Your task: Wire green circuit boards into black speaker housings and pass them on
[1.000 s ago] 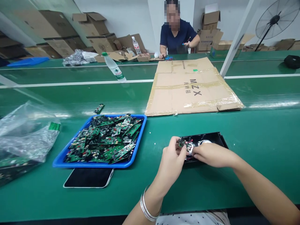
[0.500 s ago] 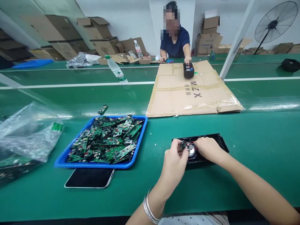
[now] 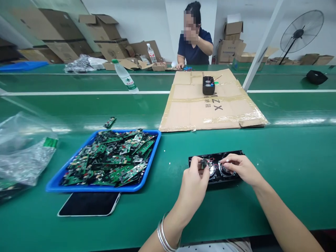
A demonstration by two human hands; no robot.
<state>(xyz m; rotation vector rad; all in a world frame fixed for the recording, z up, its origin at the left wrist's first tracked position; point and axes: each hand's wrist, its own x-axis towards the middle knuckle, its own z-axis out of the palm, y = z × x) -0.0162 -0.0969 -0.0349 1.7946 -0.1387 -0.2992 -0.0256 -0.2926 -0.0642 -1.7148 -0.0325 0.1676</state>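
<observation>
left hand (image 3: 193,182): grip pinched on small circuit board (image 3: 204,163), held over left end of speaker housing
right hand (image 3: 240,168): fingertips resting on right speaker cone; grip state can't tell
speaker housing (image 3: 215,167): black, flat on green surface (image 3: 275,168), right of blue tray
blue tray (image 3: 103,161): heaped with boards
phone (image 3: 89,204): just below tray
second housing (image 3: 208,85): on cardboard (image 3: 210,105), far side
</observation>
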